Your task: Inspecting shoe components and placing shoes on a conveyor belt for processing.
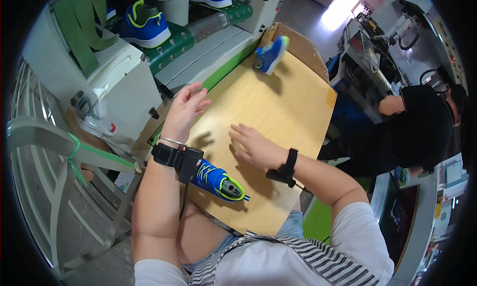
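My left hand (185, 111) is raised over the left edge of a wooden board (293, 109), its fingers apart and nothing in them. Over the middle of the board is my right hand (254, 146), fingers stretched out and empty. Below my left wrist lies a blue shoe (208, 179) with yellow-green trim and a grey-green last inside; my forearm and wrist device hide its toe. At the board's far end a second blue shoe (268, 57) stands steeply tilted, slightly blurred. Its shadow falls to the right, and I cannot tell whether it touches the board.
A conveyor (174, 50) at the far left carries blue shoes (144, 25). Cardboard (303, 50) edges the board's far end. A grey metal rack (59, 186) stands left. To the right, a person in dark clothes (417, 127) is near a workbench and machines.
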{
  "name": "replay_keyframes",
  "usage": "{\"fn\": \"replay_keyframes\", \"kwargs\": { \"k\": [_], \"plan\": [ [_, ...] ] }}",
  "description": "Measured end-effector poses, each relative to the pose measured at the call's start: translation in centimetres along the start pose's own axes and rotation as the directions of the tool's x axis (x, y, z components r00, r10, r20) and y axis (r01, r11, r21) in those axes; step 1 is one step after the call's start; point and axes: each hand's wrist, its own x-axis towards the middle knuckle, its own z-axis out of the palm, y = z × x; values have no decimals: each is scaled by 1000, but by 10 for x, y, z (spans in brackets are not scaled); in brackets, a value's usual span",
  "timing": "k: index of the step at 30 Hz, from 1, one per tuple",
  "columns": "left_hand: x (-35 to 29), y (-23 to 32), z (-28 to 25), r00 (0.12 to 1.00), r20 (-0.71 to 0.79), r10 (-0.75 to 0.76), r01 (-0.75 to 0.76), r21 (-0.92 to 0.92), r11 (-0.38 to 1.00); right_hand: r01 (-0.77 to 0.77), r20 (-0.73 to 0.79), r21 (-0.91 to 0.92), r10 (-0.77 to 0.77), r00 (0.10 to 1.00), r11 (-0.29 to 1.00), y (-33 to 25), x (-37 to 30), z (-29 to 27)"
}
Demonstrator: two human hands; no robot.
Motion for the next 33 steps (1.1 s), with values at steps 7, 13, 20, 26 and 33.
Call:
{"fn": "replay_keyframes", "kwargs": {
  "k": [7, 13, 20, 26, 33],
  "plan": [
    [0, 2, -2, 1000, 1, -18, 18, 6, 1000, 92, -488, -201, -181, 854, 975, 32, 105, -42],
    [4, 11, 8, 999, 40, 2, -4, 48, 999, -598, -774, 103, 441, 453, 795, 162, 150, -64],
    [6, 6, 0, 999, 36, -3, 1, 47, 999, -328, -293, 708, 683, 669, 625, 161, 79, -34],
    [5, 3, 6, 995, 86, 41, -52, 129, 990, -292, -300, 498, 478, 825, 817, 85, -19, 4],
    [7, -15, 1, 998, 68, -7, -12, 266, 964, -208, -187, 835, 619, 763, 509, 31, 3, -5]
  ]
}}
